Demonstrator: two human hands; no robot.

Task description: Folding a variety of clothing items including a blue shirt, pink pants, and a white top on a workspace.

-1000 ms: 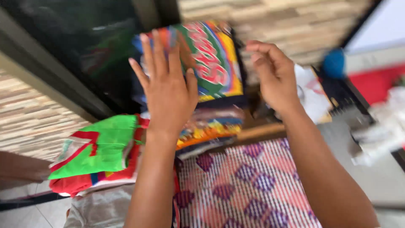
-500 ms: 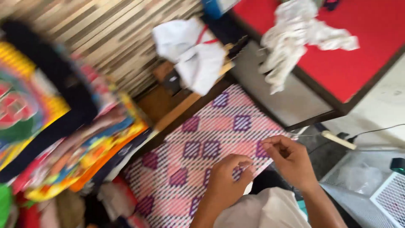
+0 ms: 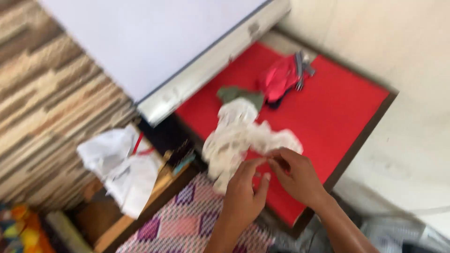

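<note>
Both hands meet over the near edge of a red-topped table (image 3: 347,117). My left hand (image 3: 243,192) and my right hand (image 3: 295,175) pinch the near edge of a crumpled whitish cloth (image 3: 236,138) that lies on the red top. Behind that cloth lie a small olive green piece (image 3: 234,93) and a red garment (image 3: 281,79) with grey straps. Under my left forearm spreads a pink and purple checked woven cloth (image 3: 187,225).
A white crumpled cloth or bag (image 3: 122,166) rests on a wooden ledge (image 3: 140,211) at the left. A white board (image 3: 187,51) leans over a striped brown wall (image 3: 42,122). Colourful fabrics (image 3: 23,229) show at the bottom left. A pale floor (image 3: 398,154) lies to the right.
The view has swung right, from the colourful folded fabrics to the red table. My hands left the checked cloth's edge and now grip the whitish cloth.
</note>
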